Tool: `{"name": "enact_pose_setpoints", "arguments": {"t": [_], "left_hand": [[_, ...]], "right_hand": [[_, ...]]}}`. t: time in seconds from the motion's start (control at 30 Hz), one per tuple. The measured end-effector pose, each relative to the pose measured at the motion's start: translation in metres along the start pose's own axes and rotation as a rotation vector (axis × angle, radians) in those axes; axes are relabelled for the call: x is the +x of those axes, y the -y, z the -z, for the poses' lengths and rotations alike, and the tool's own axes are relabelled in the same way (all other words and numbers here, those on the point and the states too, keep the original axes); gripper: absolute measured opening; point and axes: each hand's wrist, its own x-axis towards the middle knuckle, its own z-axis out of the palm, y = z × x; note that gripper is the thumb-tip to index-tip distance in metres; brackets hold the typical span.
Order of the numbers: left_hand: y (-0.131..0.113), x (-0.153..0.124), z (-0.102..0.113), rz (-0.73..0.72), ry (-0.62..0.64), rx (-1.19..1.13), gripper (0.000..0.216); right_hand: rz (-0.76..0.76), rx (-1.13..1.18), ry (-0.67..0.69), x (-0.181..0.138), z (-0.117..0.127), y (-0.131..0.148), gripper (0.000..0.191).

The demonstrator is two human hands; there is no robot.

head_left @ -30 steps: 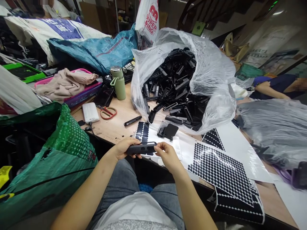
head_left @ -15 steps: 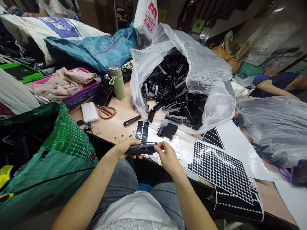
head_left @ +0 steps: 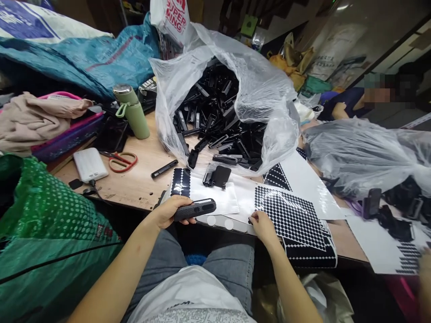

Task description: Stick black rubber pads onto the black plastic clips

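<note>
My left hand (head_left: pixel 170 213) is wrapped round a long black plastic part (head_left: pixel 198 209) with a carbon-fibre pattern on its side and a raised oblong rim. The part lies level above the table's front edge. My right hand (head_left: pixel 265 228) has its thumb and forefinger pinched together at the lower left corner of a white sheet of round black stickers (head_left: pixel 289 215). What is between those fingertips is too small to make out. A strip of larger black stickers (head_left: pixel 181 181) lies behind the left hand, and a black bracket with a flat plate (head_left: pixel 221 176) stands farther back.
A clear plastic bag (head_left: pixel 269 103) spills many black parts (head_left: pixel 218 116) onto the table. One loose black part (head_left: pixel 164 169), scissors (head_left: pixel 123 162), a white power bank (head_left: pixel 90 164) and a green bottle (head_left: pixel 137 117) are on the left. A green sack (head_left: pixel 60 229) stands beside me. A person (head_left: pixel 346 104) sits at right.
My right hand has left the end of the black part and moved right to the sticker sheet. My left hand still holds the part. The view has turned to the right.
</note>
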Motion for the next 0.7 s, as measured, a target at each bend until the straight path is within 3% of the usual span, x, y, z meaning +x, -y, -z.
{"name": "enact_pose_setpoints", "arguments": {"t": [0.13,0.7], "left_hand": [[0.000,0.008,-0.011,0.022,0.051,0.011,0.024],[0.002,0.006,-0.015,0.037,0.047,-0.010,0.028]], "right_hand": [[0.037,0.032,0.013,-0.002,-0.004,-0.016,0.012],[0.081,0.161,-0.071,-0.005,-0.010,-0.018,0.012]]}}
